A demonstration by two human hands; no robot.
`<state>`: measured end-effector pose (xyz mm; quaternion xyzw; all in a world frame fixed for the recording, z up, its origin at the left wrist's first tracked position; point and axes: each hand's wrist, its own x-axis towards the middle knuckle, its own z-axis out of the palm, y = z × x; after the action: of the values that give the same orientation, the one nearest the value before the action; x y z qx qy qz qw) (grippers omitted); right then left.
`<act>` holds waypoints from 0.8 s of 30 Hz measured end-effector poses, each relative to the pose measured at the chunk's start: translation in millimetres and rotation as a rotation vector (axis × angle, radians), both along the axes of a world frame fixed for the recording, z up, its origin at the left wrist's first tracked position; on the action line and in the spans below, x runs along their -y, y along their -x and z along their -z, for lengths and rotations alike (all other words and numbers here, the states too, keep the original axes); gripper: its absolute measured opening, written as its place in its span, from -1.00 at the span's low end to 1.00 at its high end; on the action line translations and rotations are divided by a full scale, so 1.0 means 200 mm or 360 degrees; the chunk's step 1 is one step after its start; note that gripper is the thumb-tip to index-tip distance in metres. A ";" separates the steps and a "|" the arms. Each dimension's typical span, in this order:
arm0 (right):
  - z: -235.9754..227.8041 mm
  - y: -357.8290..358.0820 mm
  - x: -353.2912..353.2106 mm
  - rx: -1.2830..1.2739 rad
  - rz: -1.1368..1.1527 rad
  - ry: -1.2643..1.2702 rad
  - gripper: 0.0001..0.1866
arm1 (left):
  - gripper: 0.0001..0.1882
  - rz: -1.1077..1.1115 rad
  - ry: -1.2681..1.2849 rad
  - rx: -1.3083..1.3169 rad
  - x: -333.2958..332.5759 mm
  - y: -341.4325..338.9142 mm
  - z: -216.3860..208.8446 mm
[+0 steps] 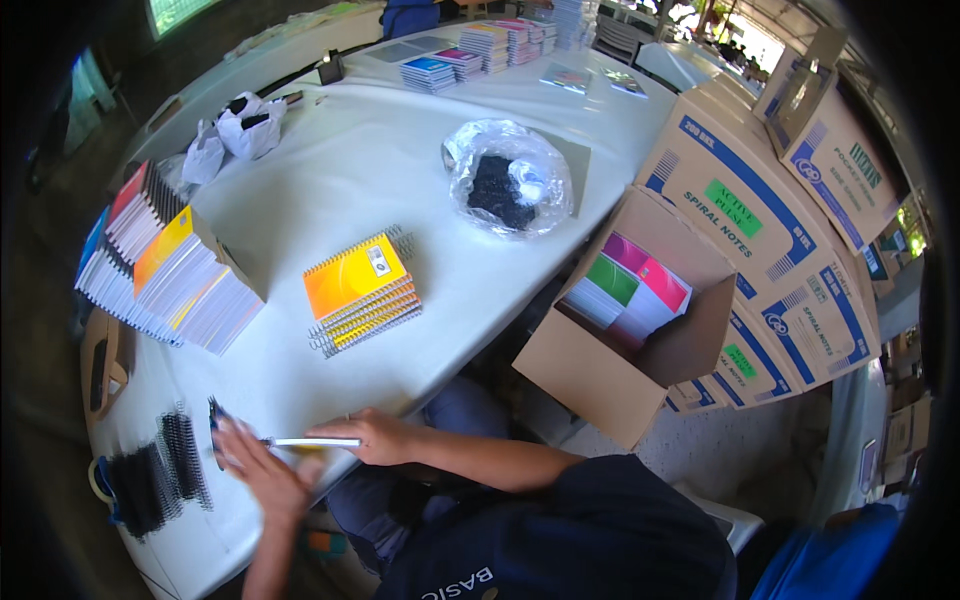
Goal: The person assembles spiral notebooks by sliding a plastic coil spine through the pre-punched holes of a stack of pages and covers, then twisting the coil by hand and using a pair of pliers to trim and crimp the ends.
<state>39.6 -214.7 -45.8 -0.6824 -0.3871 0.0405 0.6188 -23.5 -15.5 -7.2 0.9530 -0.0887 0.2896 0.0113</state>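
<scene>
At the table's near edge, my right hand [382, 438] grips a thin notebook [318, 442], seen edge-on as a white strip. My left hand [262, 468], smeared by motion, has its fingers stretched out at the notebook's left end. A dark spiral coil [214, 412] shows by those fingertips; whether it is threaded into the notebook I cannot tell. Left of this hand lie several black spiral coils [150, 480] in a bunch. Beyond my hands stands a small stack of orange-yellow spiral notebooks [358, 285] with metal-coloured coils.
Taller stacks of notebooks [190, 270] stand at the left. A clear plastic bag [510, 180] with black contents sits farther back, near white bags [245, 128]. An open carton [640, 215] with notebooks adjoins the table on the right, before stacked cartons [745, 200].
</scene>
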 end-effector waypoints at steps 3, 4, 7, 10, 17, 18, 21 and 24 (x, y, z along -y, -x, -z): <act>0.07 0.04 0.02 -0.0081 -0.0021 0.0025 -0.41 | 0.06 0.0373 -0.0757 -0.0146 0.00 0.25 0.25; 0.05 0.05 0.01 -0.0004 -0.0065 -0.0004 -0.41 | 0.09 0.0216 -0.0607 0.0080 -0.07 0.20 0.22; 0.02 0.10 -0.05 0.0376 -0.0119 -0.0081 -0.38 | 0.15 -0.0165 -0.0208 0.0411 -0.23 0.06 0.10; 0.03 0.12 -0.06 0.0011 -0.0120 -0.0082 -0.32 | 0.16 0.0253 -0.0084 0.0006 -0.13 0.16 0.35; 0.06 0.14 -0.10 0.0324 -0.0160 -0.0009 -0.46 | 0.07 0.0116 0.0240 0.0352 -0.05 0.09 0.14; 0.05 0.14 -0.11 0.0252 -0.0179 0.0014 -0.46 | 0.07 0.0064 0.0413 0.0225 -0.05 0.10 0.23; 0.08 0.09 -0.05 0.0349 -0.0080 -0.0031 -0.49 | 0.06 0.0558 -0.0136 0.0363 -0.05 0.14 0.34; 0.09 0.13 -0.08 0.0525 -0.0044 -0.0087 -0.50 | 0.13 -0.0007 0.0184 0.0566 -0.01 0.03 0.12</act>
<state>13.3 -198.4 -64.4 -0.6573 -0.4938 -0.0741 0.5645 -29.2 -13.5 -31.4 0.8847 -0.0704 0.4581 0.0496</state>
